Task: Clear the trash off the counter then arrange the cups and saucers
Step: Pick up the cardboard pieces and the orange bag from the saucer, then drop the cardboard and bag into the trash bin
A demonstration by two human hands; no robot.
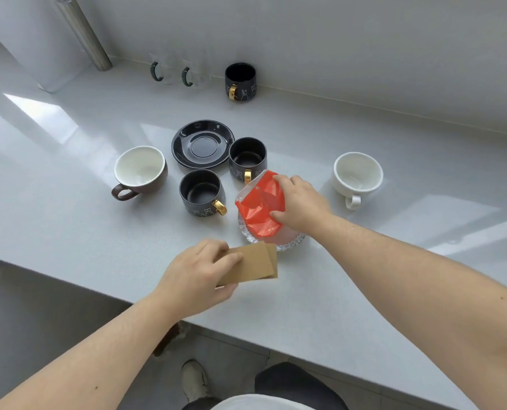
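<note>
My right hand (301,204) grips a red and clear plastic wrapper (261,207) just above a clear glass saucer (287,245). My left hand (199,276) holds folded brown paper (253,266) near the counter's front edge. A black saucer (202,143) lies in the middle. Two black cups with gold handles, one (202,192) and the other (248,158), stand beside it. A third black cup (240,81) stands by the wall. A brown cup with a white inside (140,173) is at the left, a white cup (358,176) at the right.
Two clear glass mugs with dark green handles (177,72) stand at the back wall. A metal post (83,31) rises at the back left. The white counter (83,232) ends in an angled front edge, with floor and my shoe (194,380) below.
</note>
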